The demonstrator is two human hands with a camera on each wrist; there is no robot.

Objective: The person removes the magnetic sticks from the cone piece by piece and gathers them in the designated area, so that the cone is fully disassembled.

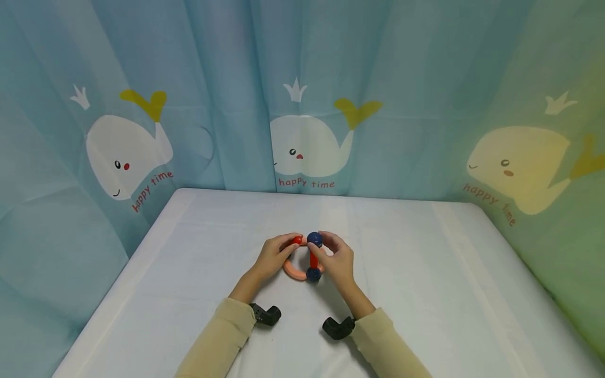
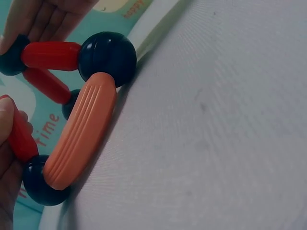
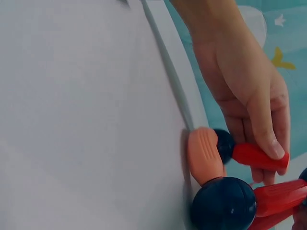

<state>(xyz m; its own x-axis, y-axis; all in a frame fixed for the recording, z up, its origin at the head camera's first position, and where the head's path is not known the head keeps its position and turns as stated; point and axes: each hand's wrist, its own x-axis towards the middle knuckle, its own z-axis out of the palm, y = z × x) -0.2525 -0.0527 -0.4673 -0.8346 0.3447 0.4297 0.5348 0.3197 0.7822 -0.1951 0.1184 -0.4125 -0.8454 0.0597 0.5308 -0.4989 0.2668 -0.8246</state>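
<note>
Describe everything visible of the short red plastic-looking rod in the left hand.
The short red plastic-looking rod is roughly cylindrical and stands about upright above the white table. Its lower end meets a glossy dark blue ball; its upper end shows no ball. The left hand pinches it, thumb across its side, hiding part of it.

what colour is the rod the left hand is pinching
Red; the rod shows best in the right wrist view.
</note>
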